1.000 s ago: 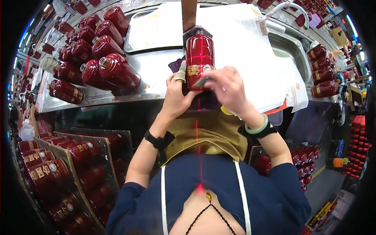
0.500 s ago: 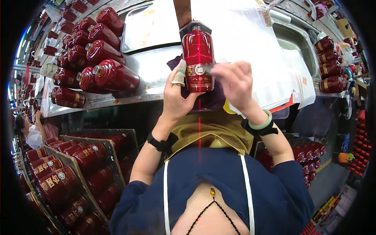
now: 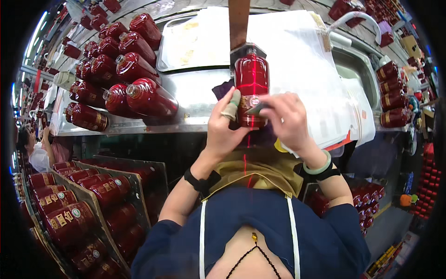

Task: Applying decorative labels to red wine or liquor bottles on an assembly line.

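A glossy dark red bottle (image 3: 252, 69) with a gold label lies on its back, its neck pointing away from me against a dark angular rest (image 3: 236, 56). Red laser lines cross its surface. My left hand (image 3: 223, 130) grips the bottle's lower left side, with fabric covers on a finger. My right hand (image 3: 289, 118) pinches a small dark flat scraper-like piece (image 3: 254, 109) and holds it against the label beside a small round emblem. Part of the label is hidden behind the fingers.
Several red bottles (image 3: 151, 97) stand on the metal table to the left. White sheets (image 3: 297, 56) cover the right side, near a sink (image 3: 348, 60). A tray (image 3: 181, 44) sits behind. Racks of labelled bottles (image 3: 69, 221) are below left. Another person (image 3: 39, 151) is at far left.
The whole view has shifted, so the bottle and table appear lower and farther right. My right hand has brought the dark piece down onto the label; my left hand keeps its grip.
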Tool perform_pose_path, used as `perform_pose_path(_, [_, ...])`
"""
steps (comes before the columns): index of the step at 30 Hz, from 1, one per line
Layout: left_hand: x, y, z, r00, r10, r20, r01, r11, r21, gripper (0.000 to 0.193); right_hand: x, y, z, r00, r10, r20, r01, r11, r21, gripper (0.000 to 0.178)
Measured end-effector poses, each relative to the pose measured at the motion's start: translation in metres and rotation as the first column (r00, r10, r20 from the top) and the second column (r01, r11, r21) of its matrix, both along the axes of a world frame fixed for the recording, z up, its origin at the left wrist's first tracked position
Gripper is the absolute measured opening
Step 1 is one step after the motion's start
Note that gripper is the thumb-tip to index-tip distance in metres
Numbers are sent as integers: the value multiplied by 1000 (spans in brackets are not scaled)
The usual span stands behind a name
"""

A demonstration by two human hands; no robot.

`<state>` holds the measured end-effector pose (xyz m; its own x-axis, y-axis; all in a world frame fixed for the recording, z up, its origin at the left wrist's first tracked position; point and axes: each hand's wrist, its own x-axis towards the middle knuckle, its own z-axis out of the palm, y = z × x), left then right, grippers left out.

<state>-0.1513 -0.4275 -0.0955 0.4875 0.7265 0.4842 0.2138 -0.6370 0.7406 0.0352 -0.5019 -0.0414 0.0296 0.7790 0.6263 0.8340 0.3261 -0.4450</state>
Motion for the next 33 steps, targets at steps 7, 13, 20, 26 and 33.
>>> perform_pose_path(7, [-22, 38, 0, 997, -77, 26, 80, 984, -156, 70, 57, 36, 24, 926, -376, -41, 378, 911, 164, 19])
perform_pose_path(13, [10, 138, -18, 924, 181, -338, -117, 972, 202, 53, 41, 24, 12, 899, -274, -340, 286, 958, -16, 17])
perform_pose_path(20, [28, 170, -26, 829, 250, -500, -93, 943, 318, 23, 42, 8, 8, 764, -213, -608, 190, 976, -104, 25])
perform_pose_path(26, [20, 154, -2, 920, 280, -276, -223, 949, 221, 31, 44, 4, 13, 769, -265, -582, 171, 962, -211, 26])
perform_pose_path(33, [55, 56, 80, 904, 122, 411, 102, 870, -483, 47, 8, 38, 33, 935, -57, -351, 17, 993, -117, 43])
